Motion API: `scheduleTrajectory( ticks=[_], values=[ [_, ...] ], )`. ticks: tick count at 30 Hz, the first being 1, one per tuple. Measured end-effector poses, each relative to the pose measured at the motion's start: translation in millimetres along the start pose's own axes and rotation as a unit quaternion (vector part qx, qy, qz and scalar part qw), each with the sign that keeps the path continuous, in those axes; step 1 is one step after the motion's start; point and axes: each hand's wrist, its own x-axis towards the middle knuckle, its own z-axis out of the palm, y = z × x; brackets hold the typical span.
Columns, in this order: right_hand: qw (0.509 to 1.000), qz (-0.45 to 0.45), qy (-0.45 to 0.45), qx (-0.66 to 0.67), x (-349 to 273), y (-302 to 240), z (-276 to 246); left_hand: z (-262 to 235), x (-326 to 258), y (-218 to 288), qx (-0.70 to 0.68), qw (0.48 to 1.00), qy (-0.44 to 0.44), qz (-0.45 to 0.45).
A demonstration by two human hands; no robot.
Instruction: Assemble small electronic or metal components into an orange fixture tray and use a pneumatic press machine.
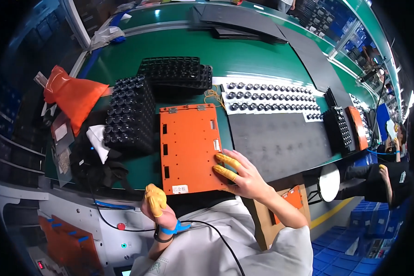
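An orange flat panel [188,152] with hinges on its far edge and slots along its sides lies on the green bench in front of me. My right hand [244,177] rests on its right edge. Its fingers are stretched out and apart, with yellow finger cots on two of them. My left hand [158,204] is raised just off the panel's near left corner, its fingers curled together in yellow cots. Whether anything is between those fingers is hidden. A blue wrist strap [181,226] with a black cord circles my left wrist.
Stacked black trays [129,112] stand left of the panel, more trays [170,69] behind. An orange bag [73,96] lies far left. Rows of small black round parts [271,96] sit on white strips beside a dark mat [280,142]. A co-worker [377,181] is at right.
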Motion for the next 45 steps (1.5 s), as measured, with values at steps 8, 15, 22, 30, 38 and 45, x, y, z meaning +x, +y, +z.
scheduleTrajectory(
  ticks=[8, 15, 22, 30, 38, 45],
  values=[
    [0.995, -0.016, 0.071, -0.069, -12, -8, 4, 20, 6, -7, 0.040, 0.997, -0.031, 0.054],
    [0.998, -0.054, 0.023, -0.005, 8, -26, 10, -9, -7, -6, 0.070, 0.998, 0.003, 0.003],
    [0.982, -0.139, 0.026, 0.128, 54, -70, 28, -12, -3, 8, -0.016, 0.986, 0.063, -0.150],
    [0.954, -0.189, -0.047, 0.226, 72, -96, 56, -36, 17, 26, -0.026, 0.993, 0.063, -0.091],
    [0.947, -0.117, -0.049, 0.295, 54, -83, 76, -113, 99, 80, 0.230, 0.964, 0.127, 0.029],
    [0.943, -0.096, -0.068, 0.311, 47, -89, 85, -182, 227, 79, 0.545, 0.830, 0.115, 0.035]
  ],
)
